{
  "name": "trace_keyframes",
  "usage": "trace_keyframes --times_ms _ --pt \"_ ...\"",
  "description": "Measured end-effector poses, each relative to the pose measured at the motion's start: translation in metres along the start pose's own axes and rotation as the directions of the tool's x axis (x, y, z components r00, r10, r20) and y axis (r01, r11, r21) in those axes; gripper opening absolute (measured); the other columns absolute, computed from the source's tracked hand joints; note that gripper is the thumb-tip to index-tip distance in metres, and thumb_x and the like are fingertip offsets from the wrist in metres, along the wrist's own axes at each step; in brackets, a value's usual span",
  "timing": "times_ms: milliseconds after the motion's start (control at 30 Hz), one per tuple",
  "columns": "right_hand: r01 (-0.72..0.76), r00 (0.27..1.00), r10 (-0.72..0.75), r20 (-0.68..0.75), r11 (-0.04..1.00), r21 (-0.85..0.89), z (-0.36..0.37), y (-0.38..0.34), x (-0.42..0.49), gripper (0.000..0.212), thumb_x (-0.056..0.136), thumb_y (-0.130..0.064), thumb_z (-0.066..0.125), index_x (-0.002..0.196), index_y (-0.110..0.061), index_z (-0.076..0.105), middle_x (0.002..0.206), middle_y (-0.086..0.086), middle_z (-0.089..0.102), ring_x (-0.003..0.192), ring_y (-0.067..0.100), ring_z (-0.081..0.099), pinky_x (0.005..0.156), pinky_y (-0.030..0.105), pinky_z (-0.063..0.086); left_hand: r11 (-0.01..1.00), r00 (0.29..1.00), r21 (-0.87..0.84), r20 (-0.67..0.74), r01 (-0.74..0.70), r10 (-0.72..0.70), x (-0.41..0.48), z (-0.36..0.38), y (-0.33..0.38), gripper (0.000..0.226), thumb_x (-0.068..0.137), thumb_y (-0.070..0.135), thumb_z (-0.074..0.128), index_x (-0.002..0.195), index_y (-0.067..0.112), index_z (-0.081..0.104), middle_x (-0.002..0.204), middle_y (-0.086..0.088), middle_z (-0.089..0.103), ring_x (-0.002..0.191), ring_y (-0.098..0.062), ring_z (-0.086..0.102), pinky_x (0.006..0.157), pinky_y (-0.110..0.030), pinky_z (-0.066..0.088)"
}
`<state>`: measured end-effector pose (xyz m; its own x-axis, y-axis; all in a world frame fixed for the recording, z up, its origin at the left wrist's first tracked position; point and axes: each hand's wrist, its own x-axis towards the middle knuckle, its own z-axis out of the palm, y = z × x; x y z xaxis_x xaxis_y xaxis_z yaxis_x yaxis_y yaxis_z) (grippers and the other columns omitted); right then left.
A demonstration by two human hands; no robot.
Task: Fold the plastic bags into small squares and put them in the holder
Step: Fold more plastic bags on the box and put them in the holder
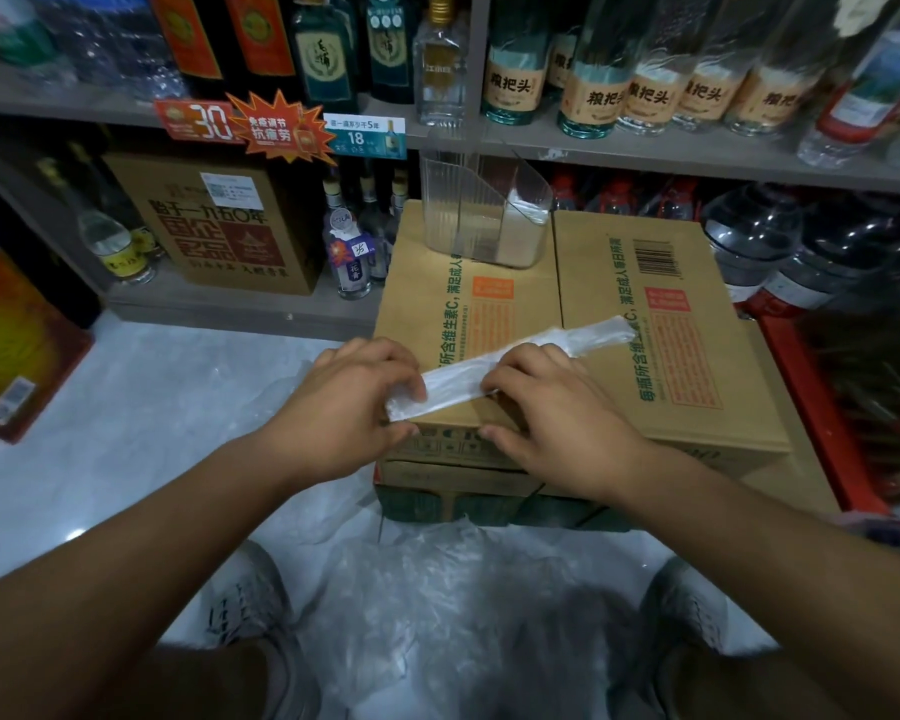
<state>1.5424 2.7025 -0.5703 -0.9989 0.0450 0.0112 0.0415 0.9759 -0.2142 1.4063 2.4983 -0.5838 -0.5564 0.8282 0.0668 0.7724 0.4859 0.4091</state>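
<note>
Holder (pixel 484 215) of clear ribbed plastic stands upright at the far edge of the cardboard boxes (pixel 697 366), with something pale low in its front part, too unclear to name. The plastic bag (pixel 588 337), folded into a long narrow translucent strip, lies slantwise across their tops. The left hand (pixel 349 402) pinches its near end with curled fingers and thumb; the right hand (pixel 557 407) holds its middle down under curled fingers.

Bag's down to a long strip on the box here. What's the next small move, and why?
Probably fold the near end, pinched by the left hand, over toward the right hand resting mid-strip. The plastic bag strip runs long past that hand, so it is no small square yet for the holder.
</note>
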Motion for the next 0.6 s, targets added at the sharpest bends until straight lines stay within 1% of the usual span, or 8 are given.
trace_keyframes --times_ms 100,233,300,367,467,533,567,600 --pt "0.001 1.0 0.0 -0.026 1.0 0.026 0.002 -0.002 0.001 0.042 0.089 -0.049 0.067 0.123 -0.025 0.062 0.125 -0.003 0.051 0.119 0.019 0.042 0.102 0.038 0.039 0.999 1.0 -0.032 0.015 -0.007 0.007 -0.001 -0.002 -0.003 0.029 0.078 0.034 0.084 0.104 0.031 0.071 0.127 0.012 0.058 0.118 -0.014 0.051 0.097 -0.032 0.034" --pt "0.016 0.994 -0.008 -0.109 0.997 0.072 0.006 -0.007 0.002 0.039 0.086 -0.042 0.073 0.118 -0.023 0.065 0.119 -0.002 0.053 0.116 0.02 0.045 0.098 0.04 0.044 0.994 1.0 -0.11 0.009 -0.013 0.014 -0.002 -0.006 -0.002 0.025 0.077 0.049 0.063 0.095 0.034 0.074 0.119 0.014 0.061 0.108 -0.014 0.055 0.095 -0.04 0.046" --pt "0.019 0.989 -0.004 -0.147 0.994 0.105 0.007 -0.011 0.003 0.037 0.085 -0.038 0.076 0.117 -0.021 0.066 0.115 -0.001 0.054 0.114 0.021 0.046 0.096 0.04 0.046 0.987 1.0 -0.16 -0.022 -0.012 0.008 -0.003 -0.006 0.0 0.028 0.076 0.054 0.055 0.088 0.036 0.073 0.112 0.019 0.06 0.107 -0.011 0.055 0.096 -0.04 0.046" --pt "0.018 0.987 0.003 -0.16 0.992 0.129 0.006 -0.015 0.005 0.035 0.086 -0.035 0.076 0.117 -0.021 0.067 0.113 -0.001 0.055 0.114 0.02 0.046 0.096 0.04 0.046 0.971 0.998 -0.239 -0.055 -0.01 -0.004 -0.002 -0.005 0.003 0.023 0.078 0.052 0.057 0.085 0.037 0.072 0.11 0.021 0.06 0.108 -0.008 0.055 0.097 -0.038 0.047" --pt "0.018 0.985 0.01 -0.171 0.986 0.163 0.006 -0.018 0.008 0.028 0.088 -0.031 0.074 0.114 -0.021 0.068 0.11 -0.001 0.058 0.111 0.021 0.049 0.093 0.04 0.047 0.901 0.997 -0.434 -0.075 -0.005 -0.031 0.004 -0.004 0.013 0.003 0.089 0.025 0.072 0.086 0.025 0.074 0.111 0.012 0.067 0.11 -0.003 0.06 0.099 -0.034 0.049" --pt "0.015 0.98 0.029 -0.196 0.976 0.215 0.005 -0.019 0.009 0.017 0.092 -0.027 0.07 0.108 -0.021 0.07 0.104 -0.002 0.059 0.105 0.02 0.051 0.088 0.041 0.049 0.815 0.996 -0.579 -0.059 0.024 -0.071 0.006 -0.008 0.023 0.004 0.09 0.016 0.075 0.09 0.019 0.072 0.108 0.006 0.071 0.108 -0.004 0.064 0.096 -0.033 0.051" --pt "0.013 0.975 0.043 -0.216 0.968 0.251 0.005 -0.019 0.009 0.012 0.094 -0.026 0.067 0.104 -0.02 0.07 0.1 -0.003 0.059 0.101 0.018 0.052 0.085 0.04 0.05 0.754 0.994 -0.656 -0.054 0.034 -0.091 0.007 -0.011 0.028 0.009 0.088 0.017 0.078 0.092 0.017 0.07 0.106 0.002 0.073 0.106 -0.01 0.066 0.094 -0.036 0.053" --pt "0.006 0.971 0.066 -0.231 0.955 0.297 0.004 -0.019 0.009 0.007 0.095 -0.025 0.066 0.1 -0.021 0.069 0.097 -0.004 0.059 0.096 0.016 0.053 0.081 0.039 0.05 0.7 0.992 -0.713 -0.05 0.044 -0.114 0.008 -0.014 0.032 0.02 0.084 0.021 0.081 0.097 0.015 0.066 0.105 -0.002 0.073 0.105 -0.019 0.068 0.092 -0.043 0.055"
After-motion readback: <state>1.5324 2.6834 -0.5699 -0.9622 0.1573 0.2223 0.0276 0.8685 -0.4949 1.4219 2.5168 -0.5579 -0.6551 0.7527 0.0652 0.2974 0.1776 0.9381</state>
